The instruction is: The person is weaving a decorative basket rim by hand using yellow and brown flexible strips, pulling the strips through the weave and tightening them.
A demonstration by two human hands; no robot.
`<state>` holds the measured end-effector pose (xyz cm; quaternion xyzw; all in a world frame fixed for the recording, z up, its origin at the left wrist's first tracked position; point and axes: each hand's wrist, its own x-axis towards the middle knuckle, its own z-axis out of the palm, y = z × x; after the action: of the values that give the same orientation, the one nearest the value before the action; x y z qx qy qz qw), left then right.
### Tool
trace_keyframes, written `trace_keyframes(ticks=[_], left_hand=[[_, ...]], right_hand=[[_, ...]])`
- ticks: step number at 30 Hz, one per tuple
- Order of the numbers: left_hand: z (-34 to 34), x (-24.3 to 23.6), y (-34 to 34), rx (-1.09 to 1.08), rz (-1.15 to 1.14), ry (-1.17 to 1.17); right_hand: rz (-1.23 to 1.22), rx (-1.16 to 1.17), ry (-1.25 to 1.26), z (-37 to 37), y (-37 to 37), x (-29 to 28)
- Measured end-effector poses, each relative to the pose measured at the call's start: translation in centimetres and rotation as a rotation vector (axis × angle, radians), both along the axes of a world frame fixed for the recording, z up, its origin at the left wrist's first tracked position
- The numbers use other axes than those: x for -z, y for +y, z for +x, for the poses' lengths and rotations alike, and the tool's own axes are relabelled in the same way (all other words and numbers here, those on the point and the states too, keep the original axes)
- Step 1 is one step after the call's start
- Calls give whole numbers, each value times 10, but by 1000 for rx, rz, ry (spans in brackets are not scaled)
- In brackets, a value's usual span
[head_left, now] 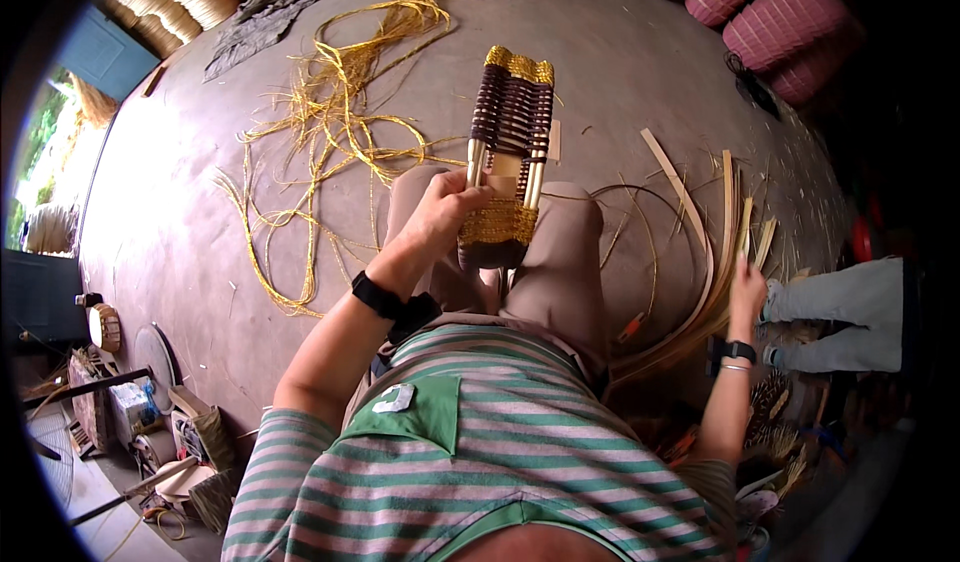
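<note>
Woven piece (513,112): standing roughly upright over the lap, approx. centre of view; gold edge facing up, dk-brown weave sitting below it, second gold band running near the btm.
Bare stakes (535,184): showing pale betw. brown weave & lower gold band.
Left hand (440,212): holding the piece by its L side abt. mid-height; fingers pinching the stakes, thumb lying in front; rest are hiding behind, can't tell how they're set.
Right hand (748,287): working well apart from the piece, out R, by the ends of the pale strips (727,202); fingers blurring, so can't tell if they're pinching a strip or only touching.
Gold cord (338,122): lying tangled on the floor (590,62), L of the knees & beyond.
Other person: standing just past the R hand, only lt. trousers (845,297) showing clearly.
Grip tip: L fingers should be steadying w/o squeezing; thin stakes are prob. bending if pressed too hard, & rows could be shifting.
Strip tip: best be picking one strip by its end & drawing it lengthwise, slow, so the others aren't dragging along or snagging.
Watch: long strips are curving twd the lap; should be keeping them clear of the knees, & minding the legs nearby.
</note>
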<state>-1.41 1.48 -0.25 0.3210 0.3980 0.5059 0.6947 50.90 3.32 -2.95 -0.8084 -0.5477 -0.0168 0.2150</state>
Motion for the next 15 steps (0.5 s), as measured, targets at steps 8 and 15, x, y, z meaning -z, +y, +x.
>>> trace_keyframes(ticks=[8, 15], left_hand=[[14, -18, -15, 101, 12, 63], [10, -3, -16, 0, -11, 30]], right_hand=[[-706, -540, 1835, -300, 6, 30], [-332, -623, 2076, -320, 13, 13]])
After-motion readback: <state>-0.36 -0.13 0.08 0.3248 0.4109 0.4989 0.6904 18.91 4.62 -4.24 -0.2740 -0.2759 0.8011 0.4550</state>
